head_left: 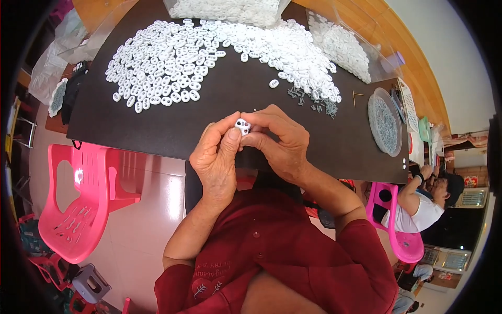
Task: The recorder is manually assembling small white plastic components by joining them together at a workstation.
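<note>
Between the fingertips of my left hand (217,154) and my right hand (280,141) is a small white plastic piece (242,125) with dark holes. Both hands pinch it from opposite sides, just above the table's near edge. Beyond them, a wide spread of white oval pieces (157,65) covers the far left of the dark table (219,123). A dense heap of white parts (300,52) lies at the far right. One loose white oval (273,83) sits apart, close to small grey plastic parts (319,102).
A clear tub of grey parts (386,125) stands at the table's right. Clear bins of white parts (340,47) line the back. Pink chairs (78,209) stand at left and right. Another person (423,204) sits beyond the right end.
</note>
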Action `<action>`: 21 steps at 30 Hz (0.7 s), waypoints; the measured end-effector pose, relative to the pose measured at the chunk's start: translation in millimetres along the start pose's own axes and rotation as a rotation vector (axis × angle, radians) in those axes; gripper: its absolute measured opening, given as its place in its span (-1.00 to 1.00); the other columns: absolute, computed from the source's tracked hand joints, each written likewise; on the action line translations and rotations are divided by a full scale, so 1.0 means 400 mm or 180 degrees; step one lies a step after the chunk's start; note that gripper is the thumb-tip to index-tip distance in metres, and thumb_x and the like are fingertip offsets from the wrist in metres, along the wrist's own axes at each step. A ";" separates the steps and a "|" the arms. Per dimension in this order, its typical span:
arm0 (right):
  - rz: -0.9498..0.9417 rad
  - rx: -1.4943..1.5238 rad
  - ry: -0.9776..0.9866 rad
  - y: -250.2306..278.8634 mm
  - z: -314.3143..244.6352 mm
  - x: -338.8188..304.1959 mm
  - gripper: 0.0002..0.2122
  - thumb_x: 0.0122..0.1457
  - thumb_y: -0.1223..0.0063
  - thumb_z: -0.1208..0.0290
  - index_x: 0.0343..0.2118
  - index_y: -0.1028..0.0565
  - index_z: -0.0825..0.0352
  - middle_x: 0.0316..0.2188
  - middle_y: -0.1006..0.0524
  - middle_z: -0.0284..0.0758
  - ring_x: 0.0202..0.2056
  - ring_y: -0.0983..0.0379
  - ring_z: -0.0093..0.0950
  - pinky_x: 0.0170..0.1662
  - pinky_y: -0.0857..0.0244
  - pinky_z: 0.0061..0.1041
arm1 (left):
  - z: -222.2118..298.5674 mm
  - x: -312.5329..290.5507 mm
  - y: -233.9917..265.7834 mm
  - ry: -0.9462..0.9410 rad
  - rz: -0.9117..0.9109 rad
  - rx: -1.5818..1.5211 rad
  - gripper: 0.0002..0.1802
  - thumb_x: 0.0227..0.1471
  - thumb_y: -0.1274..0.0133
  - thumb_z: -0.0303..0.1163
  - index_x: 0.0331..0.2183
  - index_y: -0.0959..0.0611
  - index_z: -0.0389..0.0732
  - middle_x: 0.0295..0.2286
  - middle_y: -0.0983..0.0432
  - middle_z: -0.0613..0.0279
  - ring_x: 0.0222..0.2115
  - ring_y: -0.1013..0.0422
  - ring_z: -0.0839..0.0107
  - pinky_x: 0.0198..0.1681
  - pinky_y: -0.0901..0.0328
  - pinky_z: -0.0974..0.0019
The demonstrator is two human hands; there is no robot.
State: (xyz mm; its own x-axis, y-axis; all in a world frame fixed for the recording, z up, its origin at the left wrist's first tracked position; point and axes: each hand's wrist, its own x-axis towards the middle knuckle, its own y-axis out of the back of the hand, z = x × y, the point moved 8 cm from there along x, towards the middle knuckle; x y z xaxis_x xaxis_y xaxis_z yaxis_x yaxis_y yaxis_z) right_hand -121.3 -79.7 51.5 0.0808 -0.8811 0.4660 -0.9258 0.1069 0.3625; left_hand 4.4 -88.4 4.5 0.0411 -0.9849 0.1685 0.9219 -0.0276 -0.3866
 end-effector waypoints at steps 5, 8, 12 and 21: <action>0.0122 0.0065 0.0130 0.003 -0.014 0.000 -0.71 -0.07 -0.17 0.70 -0.21 -0.51 0.43 -0.38 -0.50 -0.29 -0.41 -0.41 -0.58 -0.38 -0.30 -0.65 | 0.012 -0.001 -0.005 -0.0152 0.0026 -0.0101 -0.78 0.10 -0.01 -0.50 -0.19 -0.58 -0.34 -0.47 -0.38 0.36 -0.49 -0.27 0.65 -0.44 -0.22 0.58; 0.0200 0.0036 0.0240 0.005 -0.020 0.000 -0.72 -0.06 -0.16 0.70 -0.22 -0.52 0.43 -0.39 -0.50 -0.28 -0.41 -0.41 -0.57 -0.38 -0.31 -0.65 | 0.020 -0.002 -0.009 -0.0295 0.0027 -0.0012 -0.80 0.11 0.00 -0.49 -0.21 -0.58 -0.35 -0.47 -0.37 0.37 -0.49 -0.27 0.66 -0.43 -0.22 0.58; 0.0143 -0.0029 0.0202 -0.002 -0.015 -0.008 -0.72 -0.04 -0.14 0.70 -0.20 -0.51 0.42 -0.37 -0.48 -0.30 -0.42 -0.40 -0.59 -0.38 -0.31 -0.65 | 0.007 -0.005 -0.006 -0.0134 0.0091 -0.0170 -0.80 0.12 0.01 -0.48 -0.21 -0.57 -0.35 -0.44 -0.40 0.36 -0.48 -0.27 0.66 -0.43 -0.23 0.59; 0.0058 0.0315 -0.0072 -0.007 -0.016 -0.014 -0.68 0.02 -0.10 0.69 -0.11 -0.45 0.42 -0.36 -0.43 -0.34 -0.41 -0.35 -0.63 -0.34 -0.31 -0.67 | 0.024 -0.005 -0.008 -0.0195 0.0011 -0.0186 -0.80 0.13 0.03 -0.49 -0.20 -0.56 -0.35 -0.36 -0.46 0.31 -0.45 -0.30 0.66 -0.41 -0.25 0.58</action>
State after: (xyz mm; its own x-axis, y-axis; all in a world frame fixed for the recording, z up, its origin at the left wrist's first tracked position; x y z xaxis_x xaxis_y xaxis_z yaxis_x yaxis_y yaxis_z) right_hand -116.8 -71.9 53.1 0.0564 -0.8897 0.4531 -0.9591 0.0778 0.2721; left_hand 5.3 -84.8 14.2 0.0695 -0.9727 0.2216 0.8977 -0.0359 -0.4392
